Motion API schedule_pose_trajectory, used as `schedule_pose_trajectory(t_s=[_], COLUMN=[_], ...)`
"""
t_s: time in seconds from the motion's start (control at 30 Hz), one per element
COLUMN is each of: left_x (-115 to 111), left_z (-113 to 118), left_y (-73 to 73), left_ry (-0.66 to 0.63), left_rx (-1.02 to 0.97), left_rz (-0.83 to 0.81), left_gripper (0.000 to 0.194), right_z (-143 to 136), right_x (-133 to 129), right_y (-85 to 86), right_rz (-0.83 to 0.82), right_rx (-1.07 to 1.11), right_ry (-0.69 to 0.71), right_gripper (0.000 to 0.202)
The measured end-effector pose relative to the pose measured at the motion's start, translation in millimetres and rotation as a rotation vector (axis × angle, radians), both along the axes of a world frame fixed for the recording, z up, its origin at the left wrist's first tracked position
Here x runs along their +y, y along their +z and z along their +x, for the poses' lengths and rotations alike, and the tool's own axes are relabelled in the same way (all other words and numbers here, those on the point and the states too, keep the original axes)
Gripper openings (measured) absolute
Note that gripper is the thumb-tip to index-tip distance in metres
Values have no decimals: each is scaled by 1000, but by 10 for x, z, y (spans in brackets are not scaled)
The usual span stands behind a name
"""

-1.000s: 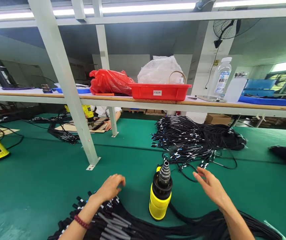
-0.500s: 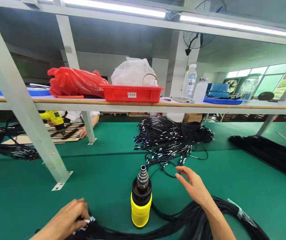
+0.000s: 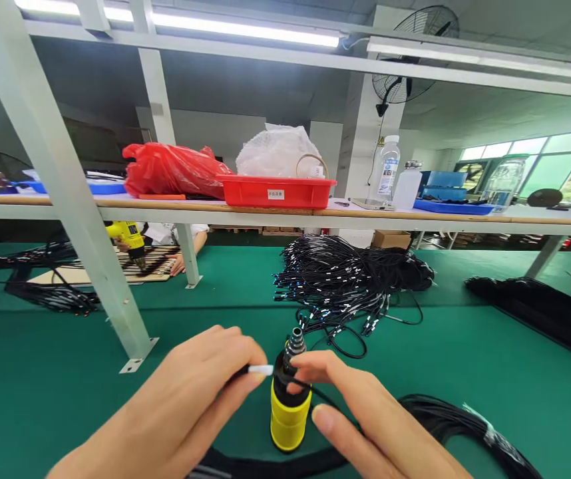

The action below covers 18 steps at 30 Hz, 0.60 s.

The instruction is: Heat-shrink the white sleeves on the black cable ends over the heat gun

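My left hand (image 3: 200, 382) is closed in a pinch on a black cable (image 3: 246, 369) with a white sleeve (image 3: 261, 369) at its end. The sleeve sticks out past the fingertips, pointing right. My right hand (image 3: 360, 406) is just to the right, thumb and fingers apart; a black cable passes by its fingertips, and I see no firm grip. Behind and between both hands stands a yellow and black heat gun (image 3: 289, 416), upright with its stepped metal nozzle (image 3: 295, 342) up. A bundle of black cables (image 3: 275, 464) runs below it, partly hidden by my hands.
A large pile of black cables (image 3: 350, 273) lies further back on the green table (image 3: 225, 332). Shelf posts (image 3: 100, 286) stand at left. On the shelf are a red tray (image 3: 285, 193) and bottles (image 3: 389, 169). Across the table, a person's hand (image 3: 178, 265) is beside another yellow heat gun (image 3: 130, 236).
My left hand has risen from the cable bundle to beside the heat gun, bringing a white-sleeved cable end. My right hand has come down and left toward it. The view has shifted slightly.
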<state>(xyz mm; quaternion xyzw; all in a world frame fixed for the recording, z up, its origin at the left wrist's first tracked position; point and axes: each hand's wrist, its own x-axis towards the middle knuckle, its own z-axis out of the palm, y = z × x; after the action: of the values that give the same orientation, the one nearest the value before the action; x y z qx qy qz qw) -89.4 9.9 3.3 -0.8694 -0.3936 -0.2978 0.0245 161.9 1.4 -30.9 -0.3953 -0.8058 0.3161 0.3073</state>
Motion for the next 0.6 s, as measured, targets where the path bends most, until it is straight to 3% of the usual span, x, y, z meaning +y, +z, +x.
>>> schedule_pose_trajectory(t_s=[0.1, 0.23, 0.4, 0.6], left_x=[68, 162, 264, 383], left_z=[232, 280, 231, 276], left_y=[83, 14, -89, -127], left_ry=[-15, 13, 88, 160], left_rx=[20, 70, 112, -4], left_rz=[-20, -100, -238, -355], left_gripper=[15, 19, 26, 31], right_z=[-89, -116, -76, -65], right_x=[88, 268, 427, 582], right_y=[124, 187, 154, 77], right_rz=[-8, 28, 46, 106], right_rx=[41, 137, 197, 127], right_ry=[-26, -100, -146, -216], right_gripper=[15, 22, 21, 21])
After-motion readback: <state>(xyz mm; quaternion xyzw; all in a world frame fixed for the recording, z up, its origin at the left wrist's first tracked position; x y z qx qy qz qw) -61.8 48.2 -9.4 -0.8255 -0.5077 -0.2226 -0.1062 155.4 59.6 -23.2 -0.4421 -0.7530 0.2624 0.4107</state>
